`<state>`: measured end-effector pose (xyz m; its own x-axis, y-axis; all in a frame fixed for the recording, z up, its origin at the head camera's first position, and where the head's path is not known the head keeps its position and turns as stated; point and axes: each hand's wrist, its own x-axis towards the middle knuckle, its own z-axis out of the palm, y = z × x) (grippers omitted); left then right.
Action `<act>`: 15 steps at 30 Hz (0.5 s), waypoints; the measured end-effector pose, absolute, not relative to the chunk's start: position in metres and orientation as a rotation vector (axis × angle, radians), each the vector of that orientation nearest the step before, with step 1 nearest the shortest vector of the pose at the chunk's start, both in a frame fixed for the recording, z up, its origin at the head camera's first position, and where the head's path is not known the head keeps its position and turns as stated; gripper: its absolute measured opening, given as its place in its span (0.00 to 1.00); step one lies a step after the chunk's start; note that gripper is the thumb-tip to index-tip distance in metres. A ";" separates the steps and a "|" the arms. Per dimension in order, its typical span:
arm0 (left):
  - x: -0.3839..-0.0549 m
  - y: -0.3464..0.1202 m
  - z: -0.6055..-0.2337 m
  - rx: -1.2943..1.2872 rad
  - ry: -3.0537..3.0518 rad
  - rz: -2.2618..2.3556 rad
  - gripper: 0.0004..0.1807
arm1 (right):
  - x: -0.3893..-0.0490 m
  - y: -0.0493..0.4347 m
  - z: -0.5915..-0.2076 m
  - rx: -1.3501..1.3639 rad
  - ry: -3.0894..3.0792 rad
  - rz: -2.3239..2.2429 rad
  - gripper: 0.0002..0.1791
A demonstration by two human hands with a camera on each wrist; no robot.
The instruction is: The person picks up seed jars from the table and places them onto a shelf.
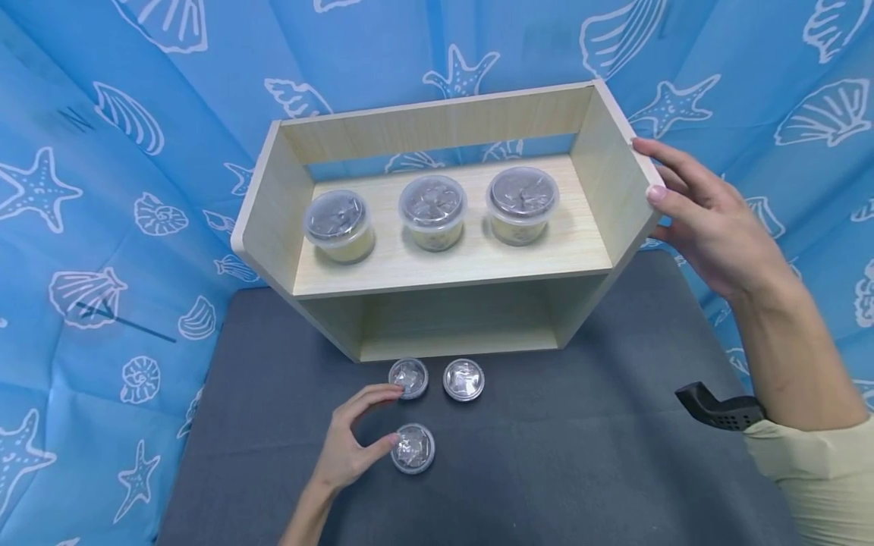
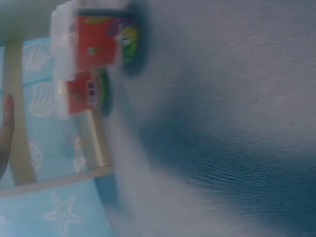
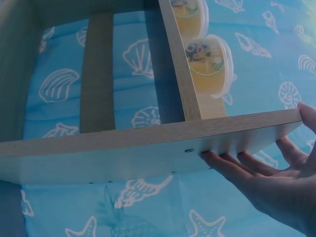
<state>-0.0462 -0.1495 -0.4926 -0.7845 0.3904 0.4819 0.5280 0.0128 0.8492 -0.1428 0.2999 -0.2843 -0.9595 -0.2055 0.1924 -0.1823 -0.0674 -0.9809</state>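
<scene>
On the dark table my left hand (image 1: 351,444) has its thumb and fingers spread. Its thumb tip is at the rim of the nearest small lidded tub (image 1: 413,448), and a fingertip overlaps another tub (image 1: 408,378) behind it. A third tub (image 1: 463,380) stands to the right. In the left wrist view, two tubs show red labels (image 2: 96,44), and a finger (image 2: 7,129) is at the left edge. My right hand (image 1: 710,216) grips the right side panel of a pale wooden shelf (image 1: 614,174); in the right wrist view, fingers (image 3: 242,173) lie against the panel's outer face.
Three yellow-filled lidded tubs, including a right one (image 1: 522,205), stand in a row on the upper board. The shelf's lower compartment (image 1: 457,322) faces the table (image 1: 546,447). Behind hangs a blue seashell-patterned curtain (image 1: 225,76).
</scene>
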 end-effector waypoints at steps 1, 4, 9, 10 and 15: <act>-0.045 -0.149 -0.493 -0.977 -2.171 -1.889 0.31 | -0.143 0.300 -0.285 -0.447 2.126 -2.248 0.30; -0.041 -0.148 -0.497 -0.968 -2.199 -1.892 0.32 | -0.143 0.300 -0.286 -0.446 2.112 -2.270 0.30; -0.037 -0.150 -0.518 -0.949 -2.262 -1.850 0.33 | -0.144 0.299 -0.288 -0.418 2.115 -2.276 0.29; -0.036 -0.151 -0.522 -0.945 -2.278 -1.831 0.33 | -0.144 0.299 -0.288 -0.414 2.114 -2.277 0.29; -0.030 -0.148 -0.525 -0.915 -2.351 -1.764 0.32 | -0.143 0.298 -0.288 -0.416 2.099 -2.290 0.28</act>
<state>-0.0305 -0.1483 -0.5253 -0.8214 0.4175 0.3885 0.4897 0.1671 0.8557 -0.1435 0.2984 -0.2884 -0.9648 -0.1834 0.1885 -0.1718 -0.1029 -0.9797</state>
